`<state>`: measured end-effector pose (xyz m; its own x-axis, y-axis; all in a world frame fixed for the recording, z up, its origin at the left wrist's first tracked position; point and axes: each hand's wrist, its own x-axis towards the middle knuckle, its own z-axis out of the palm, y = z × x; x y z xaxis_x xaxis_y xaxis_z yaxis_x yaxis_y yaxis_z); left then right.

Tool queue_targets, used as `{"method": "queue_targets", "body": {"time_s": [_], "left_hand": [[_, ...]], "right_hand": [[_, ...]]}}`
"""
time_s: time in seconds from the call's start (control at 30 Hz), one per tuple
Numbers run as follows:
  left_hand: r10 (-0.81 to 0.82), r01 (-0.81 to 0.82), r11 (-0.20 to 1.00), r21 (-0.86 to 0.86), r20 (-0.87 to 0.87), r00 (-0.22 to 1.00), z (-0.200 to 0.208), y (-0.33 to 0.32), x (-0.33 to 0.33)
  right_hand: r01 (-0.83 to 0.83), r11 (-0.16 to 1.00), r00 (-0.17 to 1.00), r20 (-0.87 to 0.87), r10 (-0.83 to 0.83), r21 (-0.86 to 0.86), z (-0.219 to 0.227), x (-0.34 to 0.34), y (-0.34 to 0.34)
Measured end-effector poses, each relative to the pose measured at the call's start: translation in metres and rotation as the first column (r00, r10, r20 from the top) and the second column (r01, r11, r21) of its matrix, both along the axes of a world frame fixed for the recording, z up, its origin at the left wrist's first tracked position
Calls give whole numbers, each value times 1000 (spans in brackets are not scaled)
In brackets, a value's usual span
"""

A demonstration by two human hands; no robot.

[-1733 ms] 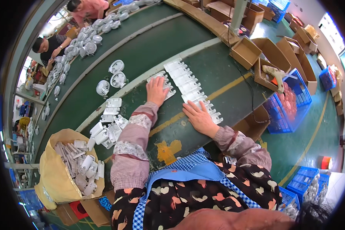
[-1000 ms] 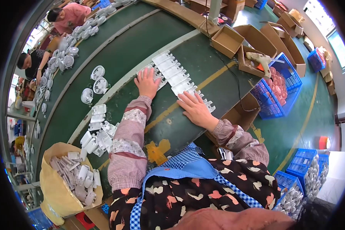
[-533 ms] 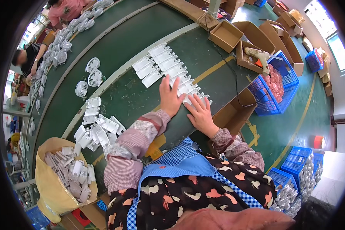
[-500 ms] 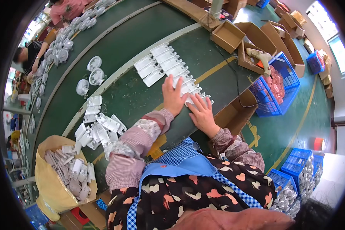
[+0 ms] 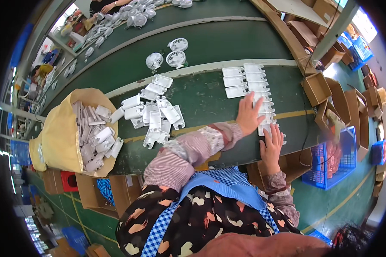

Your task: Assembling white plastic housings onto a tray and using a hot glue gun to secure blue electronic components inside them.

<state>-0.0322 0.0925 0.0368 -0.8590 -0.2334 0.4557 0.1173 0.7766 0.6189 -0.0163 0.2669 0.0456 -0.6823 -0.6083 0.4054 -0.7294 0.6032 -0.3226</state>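
Covering some of the long column of white parts (image 5: 255, 77) right of the frame's centre, in the head view, the fingers of the left hand (image 5: 248, 116) and right hand (image 5: 270, 150) leave its lower pieces partly hidden, so its full count cannot be told. At the upper left, a co-worker (image 5: 104, 6) is cut off by the top edge, with only dark clothing and an arm showing; at the lower right, a glue gun (image 5: 335, 123) is smeared by blur. The left forearm slants up and rightward across the green table (image 5: 203, 100), palm down, fingers spread over the column's left side; the right hand points upward at the column's lower end, fingers straight and fairly close together, thumb apart. Whether either pinches a piece cannot be told. Two hands are at the column; three white parts (image 5: 234, 81) form a short column just to its left, and three white fans (image 5: 176, 59) lie at upper centre. Overlap prevents a sure count of the loose pile (image 5: 169, 113) left of centre, or the pieces (image 5: 99, 136) in the one yellow sack (image 5: 58, 132) at the left.
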Motion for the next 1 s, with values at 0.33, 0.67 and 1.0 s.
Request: {"method": "queue_targets", "body": {"time_s": [0.33,0.67,1.0], "left_hand": [[653,-667,733,-135,-135,745,12,-254,101],[720,-417,666,-618,386,577,2,-305,168],[699,-352,681,-642,429,572,13,-314,167]], "right_hand": [[-539,824,822,102,560,-173,43,13,-152],[-737,663,647,-146,749,132,0,-3,-367],[-523,831,836,-75,543,190,-18,-10,-321]]}}
